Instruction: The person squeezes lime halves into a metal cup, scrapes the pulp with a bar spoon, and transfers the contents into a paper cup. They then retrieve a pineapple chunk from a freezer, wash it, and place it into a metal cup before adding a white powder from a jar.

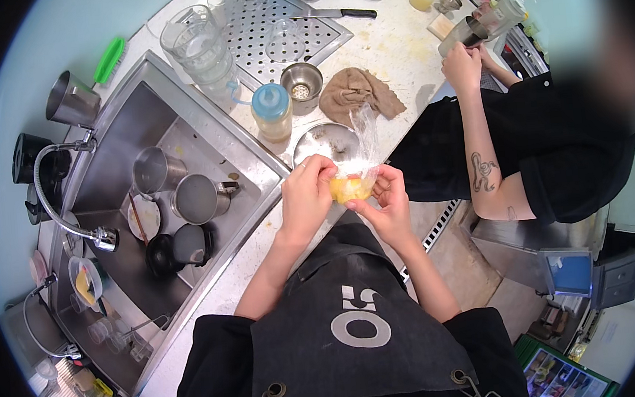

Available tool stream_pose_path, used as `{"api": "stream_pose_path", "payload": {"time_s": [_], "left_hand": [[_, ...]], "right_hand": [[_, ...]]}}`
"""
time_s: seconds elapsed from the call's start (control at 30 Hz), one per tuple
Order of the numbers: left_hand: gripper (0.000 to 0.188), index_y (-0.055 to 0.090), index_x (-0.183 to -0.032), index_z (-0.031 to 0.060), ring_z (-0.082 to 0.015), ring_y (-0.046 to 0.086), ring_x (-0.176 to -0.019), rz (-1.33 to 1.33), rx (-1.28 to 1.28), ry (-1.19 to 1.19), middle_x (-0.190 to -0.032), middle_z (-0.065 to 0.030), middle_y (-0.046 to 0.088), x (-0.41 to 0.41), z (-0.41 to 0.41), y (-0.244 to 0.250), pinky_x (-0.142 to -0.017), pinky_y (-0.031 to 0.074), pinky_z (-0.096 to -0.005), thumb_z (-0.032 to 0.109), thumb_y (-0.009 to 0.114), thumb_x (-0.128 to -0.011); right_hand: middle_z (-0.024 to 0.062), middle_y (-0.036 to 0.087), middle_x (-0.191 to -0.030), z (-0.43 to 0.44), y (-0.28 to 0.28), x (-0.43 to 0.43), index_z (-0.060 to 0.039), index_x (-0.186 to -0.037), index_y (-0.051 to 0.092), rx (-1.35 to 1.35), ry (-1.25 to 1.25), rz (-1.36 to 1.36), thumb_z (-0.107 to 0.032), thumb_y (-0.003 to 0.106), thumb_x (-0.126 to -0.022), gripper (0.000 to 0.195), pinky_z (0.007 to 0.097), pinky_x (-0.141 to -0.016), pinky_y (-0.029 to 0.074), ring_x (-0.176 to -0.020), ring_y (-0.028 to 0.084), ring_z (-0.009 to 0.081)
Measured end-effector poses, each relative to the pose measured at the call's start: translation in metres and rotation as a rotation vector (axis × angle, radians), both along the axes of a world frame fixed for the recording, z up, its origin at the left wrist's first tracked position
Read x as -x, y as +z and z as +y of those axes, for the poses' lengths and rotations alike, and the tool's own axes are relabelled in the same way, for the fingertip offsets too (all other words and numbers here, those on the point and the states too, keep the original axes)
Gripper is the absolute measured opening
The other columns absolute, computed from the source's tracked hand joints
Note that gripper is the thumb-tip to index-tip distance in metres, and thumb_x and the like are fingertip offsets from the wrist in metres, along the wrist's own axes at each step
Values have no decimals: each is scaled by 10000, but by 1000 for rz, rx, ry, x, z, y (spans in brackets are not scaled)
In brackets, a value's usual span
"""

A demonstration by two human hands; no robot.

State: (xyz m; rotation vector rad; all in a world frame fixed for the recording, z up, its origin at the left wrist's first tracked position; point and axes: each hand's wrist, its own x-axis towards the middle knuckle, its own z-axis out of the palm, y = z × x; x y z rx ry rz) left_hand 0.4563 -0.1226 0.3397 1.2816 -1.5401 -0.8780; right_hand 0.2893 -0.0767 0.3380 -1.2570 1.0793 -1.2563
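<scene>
Between my two hands is a small clear plastic bag (pixel 365 133) with yellow food (pixel 347 189) in it and a reddish patch near its top. My left hand (pixel 307 196) pinches the bag's near left side between thumb and fingers. On the other side, my right hand (pixel 388 207) grips it with the thumb along its lower edge. The bag's loose end stands up above the right fingers. Just beyond my hands lies a round metal dish (pixel 341 139) with dark marks on its bottom, partly hidden by the left hand and bag.
A squeeze bottle with a blue cap (pixel 271 107), a metal strainer cup (pixel 301 82) and a crumpled brown cloth (pixel 359 91) stand behind the dish. A knife (pixel 345 12) lies farther back. Left is a sink (pixel 121 121) with metal pitchers (pixel 197 199). A co-worker's hand (pixel 462 66) works at right.
</scene>
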Motion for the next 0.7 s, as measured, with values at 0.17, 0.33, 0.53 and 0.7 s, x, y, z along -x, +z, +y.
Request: {"api": "stream_pose_path", "payload": {"time_s": [0.17,0.33,0.53,0.7], "left_hand": [[15,640,-917,9,-256,651,-687,105,-296,-280,-788,-107,687,-22,-11,-2,-643,497,-360,12,639,-903],[71,668,-943,27,-179,645,-695,329,-443,-412,-774,-78,665,-24,-14,-14,-652,485,-334,83,683,-901],[205,715,-1028,152,-222,594,-876,-236,107,-479,-935,-26,603,-34,-16,41,-833,439,-365,187,760,-831],[201,715,-979,199,-209,543,-944,-452,267,-497,-960,9,561,-23,-14,39,-921,370,-391,235,778,-792]], "right_hand": [[150,581,-1287,-3,12,20,-33,-1348,375,-161,199,-209,56,797,-815,687,338,-1019,510,-1205,609,217],[141,583,-1294,-7,14,30,-45,-1381,371,-278,212,-388,51,808,-803,731,346,-1037,507,-1215,602,212],[124,590,-1250,-10,6,30,-42,-1382,377,-259,179,-219,29,831,-792,748,328,-1005,509,-1163,610,188],[113,604,-1182,-13,9,33,-60,-1393,361,-189,202,-21,16,859,-765,805,311,-937,521,-1088,623,172]]}}
